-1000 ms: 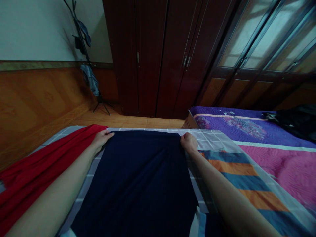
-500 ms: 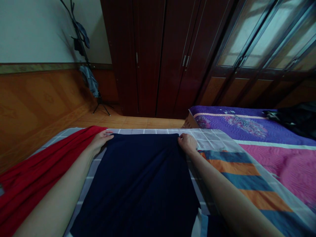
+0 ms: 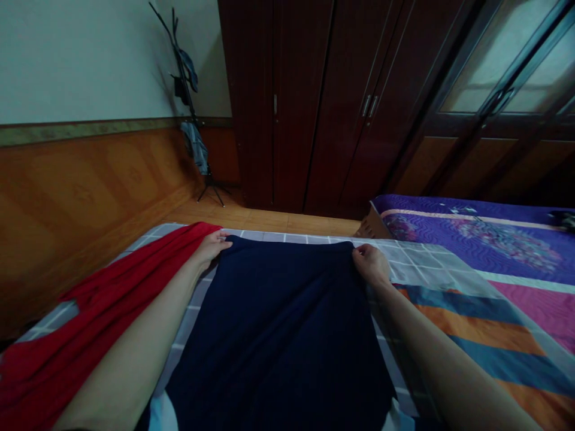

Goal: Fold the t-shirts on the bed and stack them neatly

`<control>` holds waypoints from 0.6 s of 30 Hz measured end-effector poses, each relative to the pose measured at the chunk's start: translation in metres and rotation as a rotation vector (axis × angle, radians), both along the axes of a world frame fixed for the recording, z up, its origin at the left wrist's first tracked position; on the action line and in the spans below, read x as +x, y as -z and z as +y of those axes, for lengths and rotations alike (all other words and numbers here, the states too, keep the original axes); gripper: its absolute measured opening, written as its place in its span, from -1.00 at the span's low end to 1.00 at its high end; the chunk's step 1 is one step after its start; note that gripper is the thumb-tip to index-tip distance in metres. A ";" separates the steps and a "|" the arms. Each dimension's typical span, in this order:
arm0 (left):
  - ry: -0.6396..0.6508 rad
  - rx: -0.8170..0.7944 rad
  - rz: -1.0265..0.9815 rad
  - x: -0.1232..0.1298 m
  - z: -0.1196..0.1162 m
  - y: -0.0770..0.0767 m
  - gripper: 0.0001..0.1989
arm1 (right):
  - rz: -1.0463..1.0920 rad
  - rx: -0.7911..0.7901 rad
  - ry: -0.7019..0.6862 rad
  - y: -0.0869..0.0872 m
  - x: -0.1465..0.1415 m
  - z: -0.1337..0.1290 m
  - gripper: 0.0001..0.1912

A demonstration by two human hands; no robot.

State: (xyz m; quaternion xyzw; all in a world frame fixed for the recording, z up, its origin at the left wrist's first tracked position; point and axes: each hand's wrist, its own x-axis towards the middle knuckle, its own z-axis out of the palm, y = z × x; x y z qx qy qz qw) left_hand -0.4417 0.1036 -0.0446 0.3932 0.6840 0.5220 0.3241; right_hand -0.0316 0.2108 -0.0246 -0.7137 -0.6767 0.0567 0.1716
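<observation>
A dark navy garment, which looks like a shirt (image 3: 287, 323), lies spread out in front of me, with light blue and white parts showing at its lower sides. My left hand (image 3: 211, 248) pinches its far left corner between thumb and fingers. At the far right corner, my right hand (image 3: 371, 262) grips the same hem, fingers closed. The hem stretches nearly straight between both hands. Left of it, a red cloth (image 3: 135, 293) lies partly behind my left forearm. An orange and blue striped cloth (image 3: 476, 323) lies to the right, partly covered by my right forearm.
Underneath is a grey checked cover (image 3: 420, 257). A bed with a purple and pink spread (image 3: 498, 233) stands at right, beside a brown basket (image 3: 374, 224). Beyond are a dark wooden wardrobe (image 3: 296, 120) and a coat rack (image 3: 186, 84).
The view has turned to the left, so everything sits further right. Both hands still hold the shirt's far corners, and more of its light side parts shows at the lower left.
</observation>
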 end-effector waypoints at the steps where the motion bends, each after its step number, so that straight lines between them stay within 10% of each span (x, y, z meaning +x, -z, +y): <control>1: -0.030 0.029 0.049 -0.003 0.002 -0.001 -0.62 | 0.002 0.013 -0.008 -0.001 0.000 0.000 -0.67; 18: -0.150 -0.091 0.926 -0.003 -0.001 0.012 -0.71 | -0.195 0.022 -0.080 0.011 -0.007 -0.005 -0.66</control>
